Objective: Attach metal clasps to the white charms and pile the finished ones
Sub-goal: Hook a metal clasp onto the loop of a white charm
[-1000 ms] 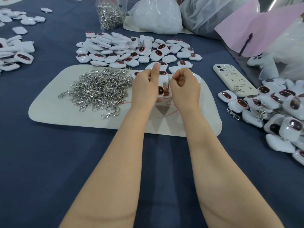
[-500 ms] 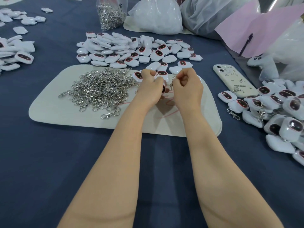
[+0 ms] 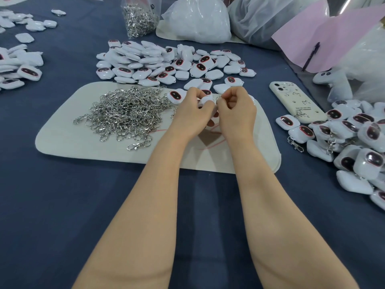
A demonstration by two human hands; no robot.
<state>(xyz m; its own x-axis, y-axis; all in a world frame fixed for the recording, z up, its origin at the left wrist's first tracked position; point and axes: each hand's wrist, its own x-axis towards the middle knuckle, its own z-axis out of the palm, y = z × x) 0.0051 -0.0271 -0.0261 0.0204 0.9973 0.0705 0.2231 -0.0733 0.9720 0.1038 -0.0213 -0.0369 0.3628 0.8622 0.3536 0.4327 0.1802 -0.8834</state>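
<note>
Head view: left hand (image 3: 189, 115) grips upright white charm (image 3: 206, 100); right hand (image 3: 237, 113) pinches clasp (image 3: 218, 99).

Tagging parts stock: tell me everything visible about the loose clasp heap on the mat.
The clasp heap is a tangled mound of silver metal lobster clasps with short chains and rings, lying on the left half of the pale mat. A few strays trail off its near edge. A white charm lies beside its right edge.
</note>
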